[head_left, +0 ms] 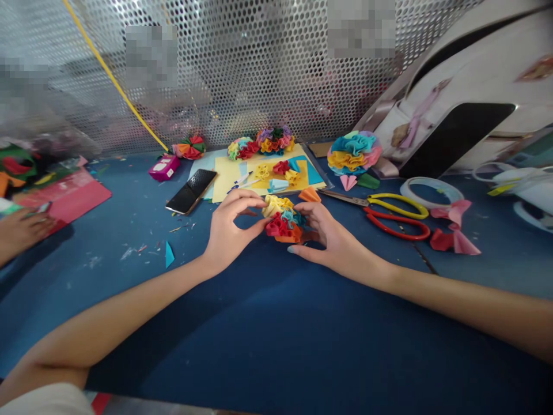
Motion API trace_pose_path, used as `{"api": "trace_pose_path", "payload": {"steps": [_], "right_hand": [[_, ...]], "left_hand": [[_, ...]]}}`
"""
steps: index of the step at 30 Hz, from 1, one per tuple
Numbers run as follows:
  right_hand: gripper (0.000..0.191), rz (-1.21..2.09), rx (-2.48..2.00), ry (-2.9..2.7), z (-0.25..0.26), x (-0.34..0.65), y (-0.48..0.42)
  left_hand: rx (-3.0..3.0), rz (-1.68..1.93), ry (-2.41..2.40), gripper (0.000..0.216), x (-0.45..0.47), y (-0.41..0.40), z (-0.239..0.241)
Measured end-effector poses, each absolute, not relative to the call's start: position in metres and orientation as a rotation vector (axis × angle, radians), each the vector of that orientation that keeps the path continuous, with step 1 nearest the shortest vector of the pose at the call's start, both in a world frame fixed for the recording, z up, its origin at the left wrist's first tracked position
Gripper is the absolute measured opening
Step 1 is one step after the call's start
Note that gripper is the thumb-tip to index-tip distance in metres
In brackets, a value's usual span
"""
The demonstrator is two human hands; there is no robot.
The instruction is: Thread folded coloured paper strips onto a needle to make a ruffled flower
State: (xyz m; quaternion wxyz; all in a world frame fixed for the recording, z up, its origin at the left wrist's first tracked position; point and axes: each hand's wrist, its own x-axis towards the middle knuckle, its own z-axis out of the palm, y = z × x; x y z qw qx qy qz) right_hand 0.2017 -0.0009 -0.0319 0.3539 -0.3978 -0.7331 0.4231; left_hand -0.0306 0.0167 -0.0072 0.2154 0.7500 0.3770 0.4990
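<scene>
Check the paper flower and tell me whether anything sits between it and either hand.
Nothing visible does. The left hand and the right hand both touch the paper flower directly, one on each side. An orange paper scrap lies beyond the flower, not between it and either hand.

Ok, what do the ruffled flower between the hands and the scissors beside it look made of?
The ruffled flower looks like coloured paper or thin craft card: matte, with crisp folds and pleated edges, though the exact stock can't be told from here. The scissors seem to have steel blades, judging by their grey metallic sheen, and glossy moulded plastic handles in yellow and red.
</scene>
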Motion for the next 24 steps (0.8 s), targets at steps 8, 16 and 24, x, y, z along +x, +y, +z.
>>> {"api": "trace_pose_path", "payload": {"steps": [8,16,24], "right_hand": [[0.063,1.071,-1.083,-1.936,-0.029,0.202,-0.005],[0.062,1.06,-1.093,-1.947,-0.03,0.204,-0.003],[0.061,0.967,-1.156,-1.991,-0.03,0.207,0.0]], "left_hand": [[2.208,1.356,1.093,0.007,-0.032,0.017,-0.004],[2.309,1.272,1.055,0.012,-0.03,0.013,0.003],[2.503,1.205,0.965,0.011,-0.033,0.012,0.005]]}}
